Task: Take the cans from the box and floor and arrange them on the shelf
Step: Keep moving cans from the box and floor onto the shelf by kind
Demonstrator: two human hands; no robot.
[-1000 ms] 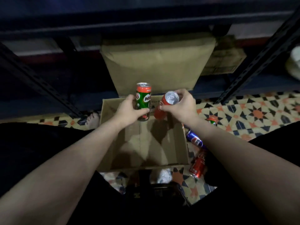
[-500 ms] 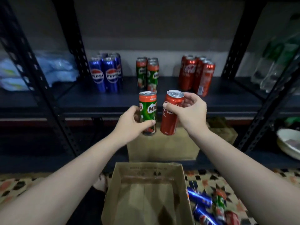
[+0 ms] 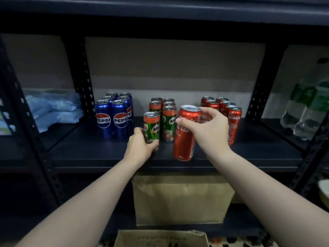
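- While both hands reach to the shelf (image 3: 249, 154), the left hand (image 3: 140, 147) wraps the Milo can (image 3: 151, 128) low, hiding its base.
- Right hand (image 3: 210, 129) grips the Coca-Cola can (image 3: 184, 138) near its top.
- Open box (image 3: 160, 238) is cut off below.
- Rear cans of the Milo group (image 3: 168, 122) are mostly hidden.

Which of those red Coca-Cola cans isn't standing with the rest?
The Coca-Cola can in the right hand: it is held near the shelf's front edge, apart from the red group standing at the back right.
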